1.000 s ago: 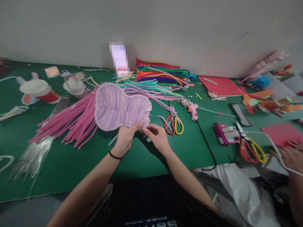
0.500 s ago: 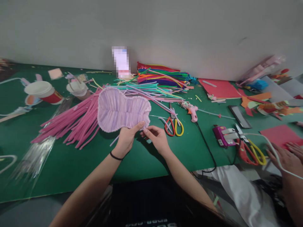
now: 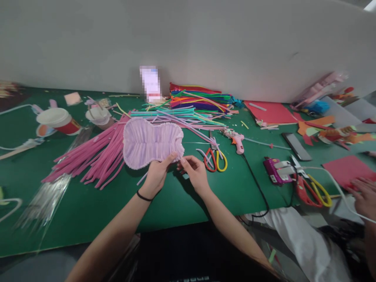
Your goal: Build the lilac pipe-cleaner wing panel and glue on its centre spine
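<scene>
A lilac panel made of pipe cleaners, narrowed at its waist and edged with a fuzzy border, is held above the green table. My left hand grips its lower right edge, thumb on top and fingers hidden beneath. My right hand pinches at the panel's right corner, thumb against forefinger; the edge strand there is too small to make out clearly. To the right of that hand lie scissors with one red and one yellow handle, among lilac pipe-cleaner offcuts.
Pink pipe cleaners fan out at left, beside paper cups. Coloured pipe cleaners are heaped at the back near a blurred phone. A pink glue gun trails a black cord. A co-worker's hand rests at far right.
The view has shifted slightly, so the table sits lower. Both my hands stay on the panel's right corner, with little finger movement. The co-worker's hand at right has moved rightward.
</scene>
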{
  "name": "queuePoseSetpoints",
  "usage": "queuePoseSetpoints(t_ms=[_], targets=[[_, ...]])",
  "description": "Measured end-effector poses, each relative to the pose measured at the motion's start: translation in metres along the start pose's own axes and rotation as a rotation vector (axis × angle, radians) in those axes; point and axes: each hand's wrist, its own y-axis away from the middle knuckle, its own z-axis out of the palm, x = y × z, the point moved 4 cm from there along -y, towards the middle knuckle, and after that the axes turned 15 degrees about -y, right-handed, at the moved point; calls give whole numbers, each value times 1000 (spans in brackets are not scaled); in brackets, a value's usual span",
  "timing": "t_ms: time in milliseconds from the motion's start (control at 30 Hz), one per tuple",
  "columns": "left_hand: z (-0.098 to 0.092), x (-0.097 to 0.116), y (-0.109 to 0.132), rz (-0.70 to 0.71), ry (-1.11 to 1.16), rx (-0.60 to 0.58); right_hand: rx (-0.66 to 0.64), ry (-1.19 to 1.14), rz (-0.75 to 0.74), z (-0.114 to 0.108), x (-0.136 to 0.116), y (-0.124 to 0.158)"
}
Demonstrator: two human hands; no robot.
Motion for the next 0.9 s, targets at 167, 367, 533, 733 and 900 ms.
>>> queuePoseSetpoints(t_ms=[167,367,533,733,900], targets=[[-1,-3,-1,21,-36,2,59,-15,-24,-2,-1,-1],[-1,-4,-1,30,-39,-12,72,6,-16,-7,3,-2],[-2,-5,-1,25,-54,-23,69,31,-9,-5,3,-1],[-3,-6,-2,10,-70,-28,97,-5,-22,-6,-1,-2],[-1,-4,-2,14,-52,-46,56,0,-14,-6,0,-2]])
